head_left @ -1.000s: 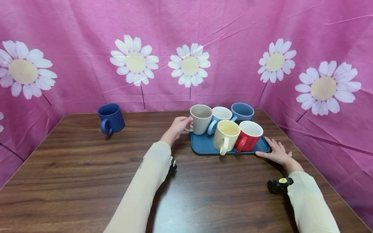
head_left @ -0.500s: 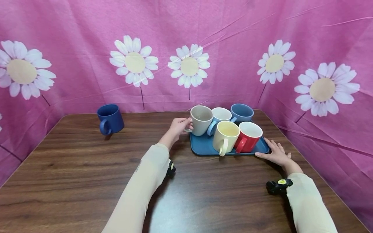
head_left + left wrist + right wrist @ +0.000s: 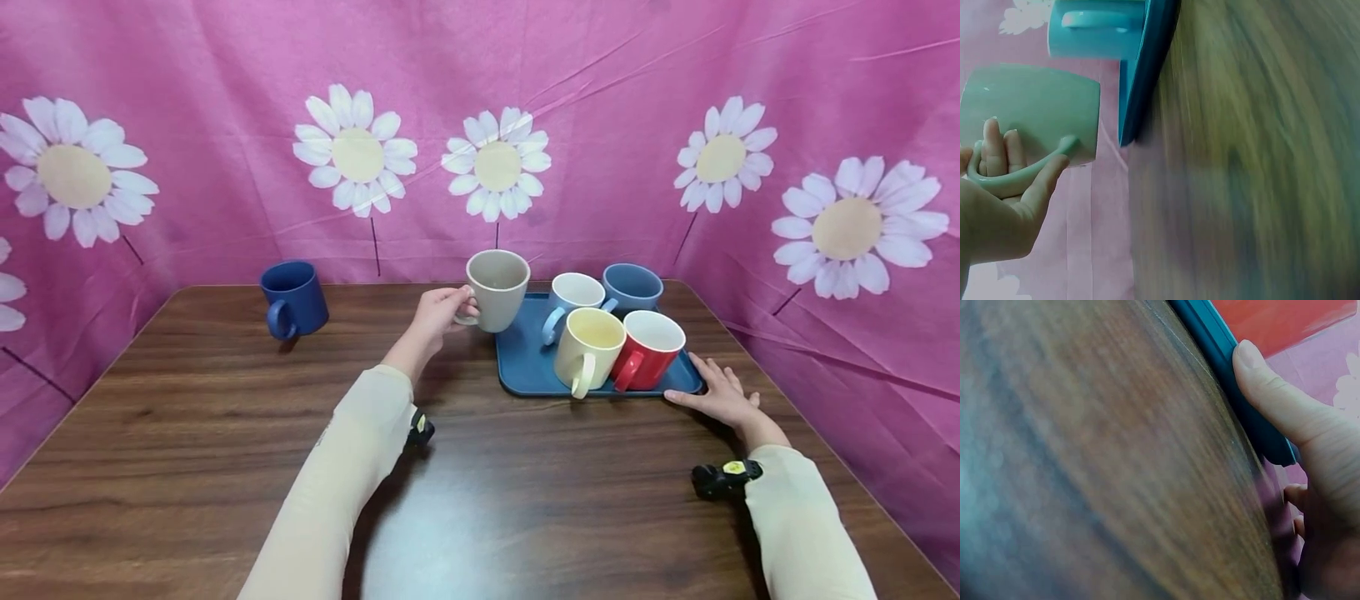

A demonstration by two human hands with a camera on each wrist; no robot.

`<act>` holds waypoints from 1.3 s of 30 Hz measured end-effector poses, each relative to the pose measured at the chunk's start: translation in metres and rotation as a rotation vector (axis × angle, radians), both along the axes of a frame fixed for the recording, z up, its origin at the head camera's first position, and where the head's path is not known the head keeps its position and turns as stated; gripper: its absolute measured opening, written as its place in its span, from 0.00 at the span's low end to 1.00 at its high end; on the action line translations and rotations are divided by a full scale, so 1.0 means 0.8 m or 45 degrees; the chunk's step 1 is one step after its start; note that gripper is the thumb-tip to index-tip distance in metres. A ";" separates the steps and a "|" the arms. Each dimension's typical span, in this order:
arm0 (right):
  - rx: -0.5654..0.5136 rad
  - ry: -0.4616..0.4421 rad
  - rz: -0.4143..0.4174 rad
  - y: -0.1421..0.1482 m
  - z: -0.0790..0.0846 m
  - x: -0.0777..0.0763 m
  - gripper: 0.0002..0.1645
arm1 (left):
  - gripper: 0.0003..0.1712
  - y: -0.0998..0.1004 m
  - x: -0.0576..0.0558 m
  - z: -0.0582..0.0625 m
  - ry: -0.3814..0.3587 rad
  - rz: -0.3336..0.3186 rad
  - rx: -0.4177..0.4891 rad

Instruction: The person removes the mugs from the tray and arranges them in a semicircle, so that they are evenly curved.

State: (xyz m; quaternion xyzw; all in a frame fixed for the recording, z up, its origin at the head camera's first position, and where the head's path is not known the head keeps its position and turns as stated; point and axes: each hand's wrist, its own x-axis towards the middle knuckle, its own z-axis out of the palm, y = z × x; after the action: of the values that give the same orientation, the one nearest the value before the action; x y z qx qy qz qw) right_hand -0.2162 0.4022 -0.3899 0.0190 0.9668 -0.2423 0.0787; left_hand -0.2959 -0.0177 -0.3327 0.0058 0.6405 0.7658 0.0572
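Note:
My left hand (image 3: 441, 315) grips the handle of a beige mug (image 3: 498, 292), fingers through the loop. In the left wrist view that mug (image 3: 1035, 106) hangs in the air, past the end of the blue tray (image 3: 1127, 106). From the head, it overlaps the back left of the tray (image 3: 525, 371). A yellow mug (image 3: 592, 346), a red mug (image 3: 647, 354), a light blue mug (image 3: 566, 302) with white inside and a grey-blue mug (image 3: 633, 287) stand on the tray. My right hand (image 3: 720, 397) rests at its front right corner, fingers spread, thumb (image 3: 1272, 387) against the rim.
A dark blue mug (image 3: 294, 298) stands alone on the brown wooden table (image 3: 225, 442), at the back left. A pink cloth (image 3: 585, 192) printed with daisies hangs behind the table and along its right side.
My left hand has lifted the beige mug off the tray and carried it to the left and slightly back. The right hand stays at the tray's corner.

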 end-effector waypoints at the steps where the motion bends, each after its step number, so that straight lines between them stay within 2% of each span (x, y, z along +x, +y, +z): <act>1: 0.001 -0.003 0.000 0.000 0.000 -0.001 0.59 | 0.12 -0.006 0.001 0.001 -0.005 0.013 0.006; 14: -0.009 0.002 0.015 0.005 -0.002 0.000 0.58 | 0.09 -0.069 0.013 0.009 -0.045 0.219 -0.040; 18: -0.015 -0.003 0.013 0.006 -0.006 -0.001 0.58 | 0.09 -0.089 0.019 0.010 -0.033 0.246 -0.051; 25: -0.003 0.003 0.010 0.006 -0.002 -0.001 0.58 | 0.10 -0.124 0.036 0.014 -0.010 0.238 -0.105; 30: 0.010 0.007 0.014 0.007 -0.001 -0.001 0.58 | 0.10 -0.145 0.055 0.019 0.007 0.217 -0.142; 39: -0.003 0.001 0.011 0.002 0.000 0.002 0.58 | 0.13 -0.187 0.086 0.029 0.056 0.136 -0.098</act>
State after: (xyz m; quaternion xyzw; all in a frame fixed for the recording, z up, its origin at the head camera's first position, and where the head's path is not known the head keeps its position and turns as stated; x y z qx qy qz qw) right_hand -0.2147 0.4041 -0.3900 0.0147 0.9666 -0.2432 0.0792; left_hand -0.2268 -0.1674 -0.3095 -0.0136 0.6699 0.7424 0.0024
